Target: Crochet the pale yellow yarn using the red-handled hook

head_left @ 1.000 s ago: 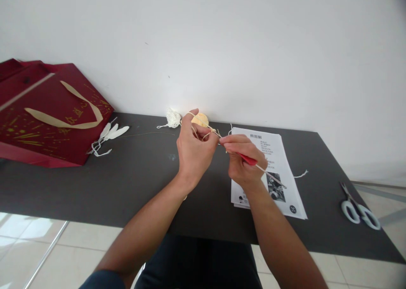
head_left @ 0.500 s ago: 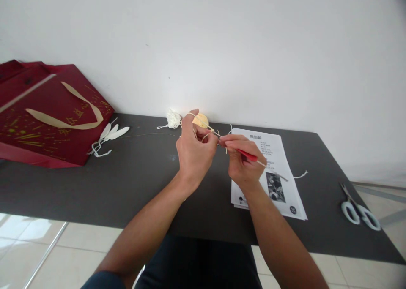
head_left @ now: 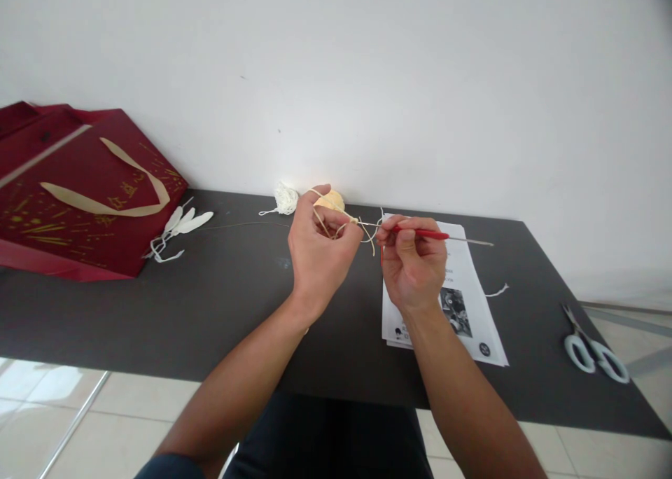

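Observation:
My left hand (head_left: 324, 251) is closed, pinching a small piece of pale yellow crochet work (head_left: 353, 221) between thumb and fingers. Yarn (head_left: 334, 206) runs from the piece up over the raised index finger. In my right hand (head_left: 414, 265) is a crochet hook (head_left: 431, 234) with a red grip, gripped in closed fingers and lying nearly level. Its thin metal tip reaches left to the yellow piece, and its other metal end sticks out to the right. Loose yarn tails hang between the hands. Behind the left hand sits a ball of yellow yarn (head_left: 332, 199), partly hidden.
White yarn (head_left: 286, 199) lies by the wall. To the left, white crocheted leaf-like pieces (head_left: 190, 221) rest near a dark red gift bag (head_left: 99, 199). Printed sheets (head_left: 475, 325) lie under my right hand. Scissors (head_left: 593, 349) are near the right edge of the dark table (head_left: 236, 304).
My right hand has rolled the hook from a downward slant to nearly level, and its palm now faces up more. The left hand has barely moved.

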